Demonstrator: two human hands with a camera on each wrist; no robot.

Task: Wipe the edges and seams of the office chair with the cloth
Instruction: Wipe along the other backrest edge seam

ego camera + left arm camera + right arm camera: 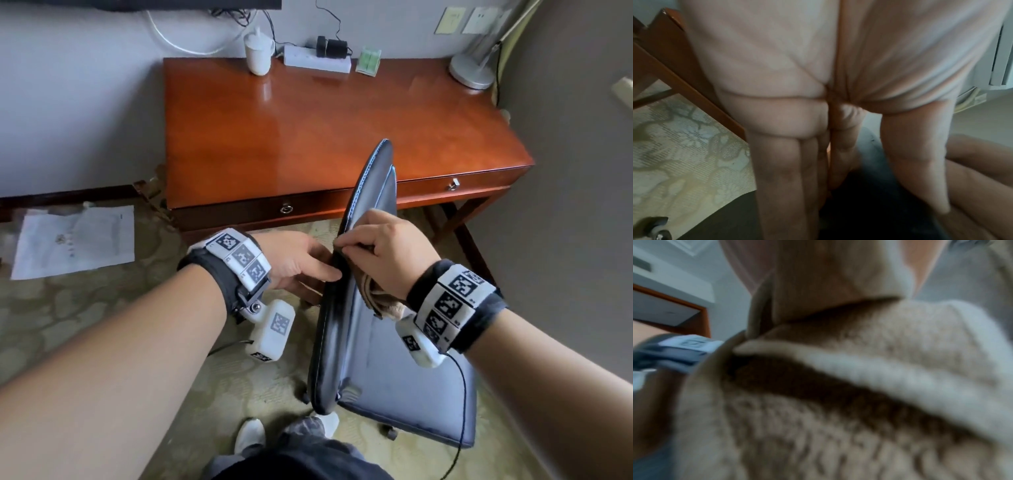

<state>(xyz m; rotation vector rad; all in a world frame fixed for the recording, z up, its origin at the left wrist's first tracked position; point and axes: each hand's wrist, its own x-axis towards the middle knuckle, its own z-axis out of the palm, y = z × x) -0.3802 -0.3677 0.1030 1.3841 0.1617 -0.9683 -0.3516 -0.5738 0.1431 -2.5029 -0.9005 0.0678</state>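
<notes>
The office chair's dark blue backrest (pixel 342 342) stands edge-on in front of me, with its seat (pixel 411 394) to the lower right. My right hand (pixel 383 250) curls over the backrest's stitched edge and grips a beige cloth (pixel 375 298), which bunches below the palm against the backrest's front. In the right wrist view the cloth (pixel 859 402) fills the picture, blurred. My left hand (pixel 301 263) lies against the rear side of the backrest, thumb at the edge. In the left wrist view its fingers (pixel 789 162) stretch straight down over the dark chair back (pixel 869 203).
A reddish wooden desk (pixel 342 120) stands just behind the chair, carrying a white mug (pixel 257 54), a power strip (pixel 317 63) and a lamp base (pixel 471 70). Papers (pixel 75 241) lie on the patterned carpet at left. My shoe (pixel 250 437) is near the chair base; a caster (pixel 657 227) shows.
</notes>
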